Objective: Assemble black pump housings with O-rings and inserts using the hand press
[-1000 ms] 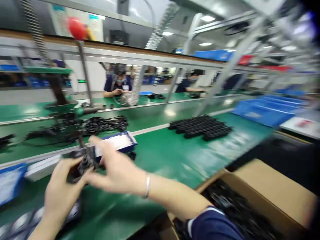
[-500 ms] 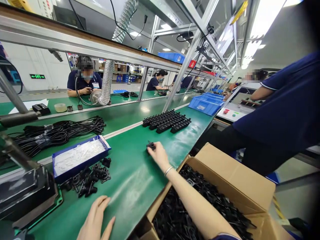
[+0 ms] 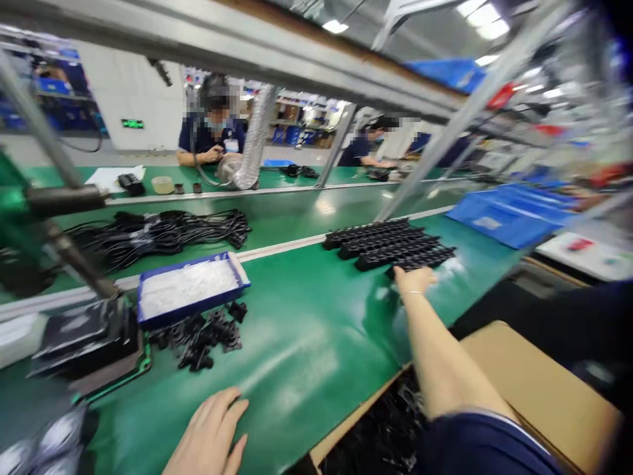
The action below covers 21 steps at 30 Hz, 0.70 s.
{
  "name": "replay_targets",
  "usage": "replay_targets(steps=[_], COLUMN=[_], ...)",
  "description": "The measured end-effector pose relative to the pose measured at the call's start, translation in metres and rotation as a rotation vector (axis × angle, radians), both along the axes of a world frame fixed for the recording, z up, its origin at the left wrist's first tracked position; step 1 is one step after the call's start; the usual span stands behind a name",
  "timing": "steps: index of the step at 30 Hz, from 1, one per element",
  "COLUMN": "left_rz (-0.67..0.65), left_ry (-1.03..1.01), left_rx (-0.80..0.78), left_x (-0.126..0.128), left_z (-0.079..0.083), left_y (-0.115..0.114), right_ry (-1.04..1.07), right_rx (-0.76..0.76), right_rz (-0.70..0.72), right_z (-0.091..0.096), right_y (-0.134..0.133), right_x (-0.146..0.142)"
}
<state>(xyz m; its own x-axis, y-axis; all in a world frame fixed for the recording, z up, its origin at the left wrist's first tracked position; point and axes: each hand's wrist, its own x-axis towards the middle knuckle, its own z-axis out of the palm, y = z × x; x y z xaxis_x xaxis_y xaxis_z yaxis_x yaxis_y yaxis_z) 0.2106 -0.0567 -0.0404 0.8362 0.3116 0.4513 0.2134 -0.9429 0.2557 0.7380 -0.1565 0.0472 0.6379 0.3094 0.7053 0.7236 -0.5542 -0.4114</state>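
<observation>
My right hand [image 3: 414, 282] reaches to the near end of the closest row of black plastic parts [image 3: 400, 244], its fingers closed on a black part. That part blends with the row, and the fingertips are partly hidden and blurred. Several rows lie side by side on the green mat [image 3: 297, 343]. Resting over the mat at the bottom, my left hand [image 3: 212, 432] is empty, its fingers loosely stretched and thumb apart. A loose pile of black plastic parts [image 3: 202, 336] lies beyond it, in front of a blue tray [image 3: 192, 310] of small white pieces.
Below my right arm, an open cardboard box [image 3: 539, 389] holds many black parts [image 3: 380, 429]. Bundled black cables [image 3: 163, 237] lie behind the tray. A black machine base [image 3: 93, 336] stands left; blue bins [image 3: 509, 214] sit far right. Co-workers sit across the bench.
My right hand has moved forward and right with the black part, from the open mat to the nearest row. The view has turned right. My left hand stays open.
</observation>
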Motion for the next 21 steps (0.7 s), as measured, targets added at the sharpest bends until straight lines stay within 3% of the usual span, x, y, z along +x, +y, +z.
replay_targets(steps=[3,5,6,9,10,12,14,18,21], left_rz=[0.001,0.012,0.017,0.009,0.005,0.028,0.158,0.570,0.644], left_ry=[0.051,0.089,0.097,0.090,0.084,0.059,0.015,0.062,0.205], left_rx=[-0.099,-0.176,-0.204,-0.219,-0.210,-0.182,-0.139,-0.077,-0.118], left_x=[0.001,0.003,0.003,0.000,-0.004,-0.020,-0.047,-0.121,-0.161], left_z=[0.022,0.029,0.030,0.039,0.044,0.057,0.073,0.097,0.100], left_y=[-0.006,-0.010,-0.013,-0.019,-0.020,-0.018,-0.010,0.011,0.020], right_ry=[0.059,0.088,0.102,0.170,0.159,0.101,0.027,-0.055,-0.101], right_rx=[0.015,-0.049,-0.119,-0.432,-0.431,-0.407,-0.426,-0.590,-0.519], right_rz=[0.179,0.402,0.554,1.196,1.249,1.227,1.113,1.082,1.124], right_z=[-0.007,-0.014,-0.018,-0.023,-0.022,-0.020,-0.021,-0.032,-0.029], right_y=[0.026,0.043,0.050,0.072,0.081,0.100,0.119,0.146,0.144], right_x=[-0.042,-0.099,-0.133,-0.240,-0.269,-0.310,-0.328,-0.328,-0.323])
